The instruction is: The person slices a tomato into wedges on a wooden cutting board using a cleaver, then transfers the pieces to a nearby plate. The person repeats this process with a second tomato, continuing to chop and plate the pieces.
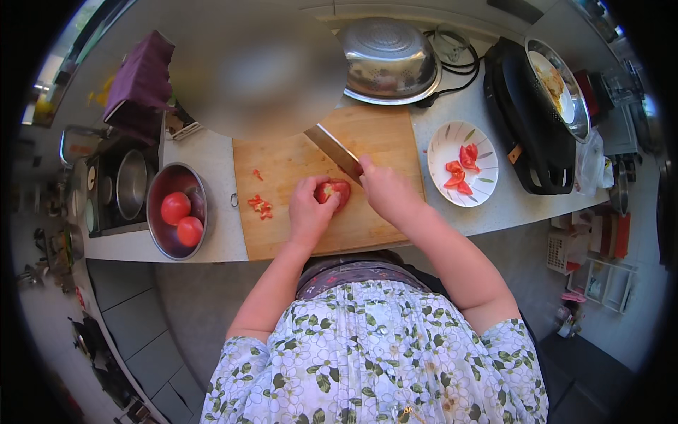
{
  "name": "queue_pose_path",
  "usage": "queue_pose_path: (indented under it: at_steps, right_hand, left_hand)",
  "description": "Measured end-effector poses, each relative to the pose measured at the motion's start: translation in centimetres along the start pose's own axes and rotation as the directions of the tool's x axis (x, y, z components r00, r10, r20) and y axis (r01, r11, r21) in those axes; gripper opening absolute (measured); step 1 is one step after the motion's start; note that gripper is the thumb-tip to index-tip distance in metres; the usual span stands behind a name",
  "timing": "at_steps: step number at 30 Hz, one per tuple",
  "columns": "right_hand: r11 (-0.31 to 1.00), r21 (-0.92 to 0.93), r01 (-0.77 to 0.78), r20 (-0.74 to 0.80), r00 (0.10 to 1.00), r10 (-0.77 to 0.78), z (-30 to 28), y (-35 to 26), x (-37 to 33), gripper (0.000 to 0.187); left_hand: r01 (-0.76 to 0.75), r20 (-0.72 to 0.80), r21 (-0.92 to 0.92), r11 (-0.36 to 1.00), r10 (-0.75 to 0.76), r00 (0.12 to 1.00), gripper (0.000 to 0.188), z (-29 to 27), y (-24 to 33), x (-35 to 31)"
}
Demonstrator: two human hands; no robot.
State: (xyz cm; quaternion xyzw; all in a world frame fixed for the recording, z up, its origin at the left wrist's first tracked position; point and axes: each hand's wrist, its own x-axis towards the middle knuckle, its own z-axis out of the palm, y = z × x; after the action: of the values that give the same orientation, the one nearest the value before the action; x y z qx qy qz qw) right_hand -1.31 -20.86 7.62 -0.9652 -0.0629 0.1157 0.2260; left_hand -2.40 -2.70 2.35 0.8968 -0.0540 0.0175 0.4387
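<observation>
Left hand (311,210) pinching red tomato (341,193) on wooden cutting board (385,134); right hand (385,189) wrapped round handle of kitchen knife (334,150), blade near tomato. Likely hazard: blade skidding on smooth tomato skin, or tomato rolling under loose grip, cutting left hand.

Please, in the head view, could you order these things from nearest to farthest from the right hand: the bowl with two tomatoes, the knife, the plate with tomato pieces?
1. Knife: held in the right hand.
2. Plate: right of the cutting board.
3. Bowl: left of the board.
</observation>
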Motion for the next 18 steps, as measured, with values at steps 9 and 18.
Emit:
queue_pose_path:
  at_steps: [9, 18]
  right_hand:
    - [0.999, 0.037, 0.0, 0.037, 0.999, -0.001, -3.1, 0.4, -5.4, 0.023]
    - [1.0, 0.002, 0.015, 0.051, 0.999, -0.015, -2.1, 0.0, -6.1, 0.02]
  left_hand:
    - [0.239, -0.095, -0.202, 0.95, -0.262, 0.96, 0.034, 0.7, -1.0, 1.9]
    - [0.256, -0.089, -0.166, 0.952, -0.273, 0.958, 0.031, 0.7, -0.4, 2.2]
